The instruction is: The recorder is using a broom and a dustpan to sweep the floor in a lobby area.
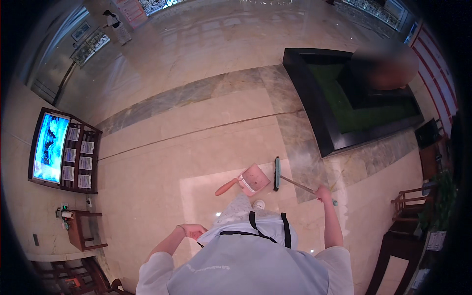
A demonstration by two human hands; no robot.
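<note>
My right hand (323,193) is closed around the handle of a broom (300,185). The broom's narrow teal head (277,173) is at the floor, just right of a pink dustpan (254,180) with a small gap between them. The dustpan's orange handle (226,187) points to the left, and a few dark specks show on its pan. My left hand (194,231) hangs by my waist at the edge of my light grey apron (246,265), apart from the dustpan handle; its fingers are too small and partly hidden to read. One white shoe (258,204) shows behind the dustpan.
A black-edged planter (324,142) with green turf stands ahead right, carrying a blurred rounded object. At left are a lit screen with a brochure rack (78,157) and a small wooden table (81,231). Wooden furniture (408,250) lines the right. A person (117,28) stands far left.
</note>
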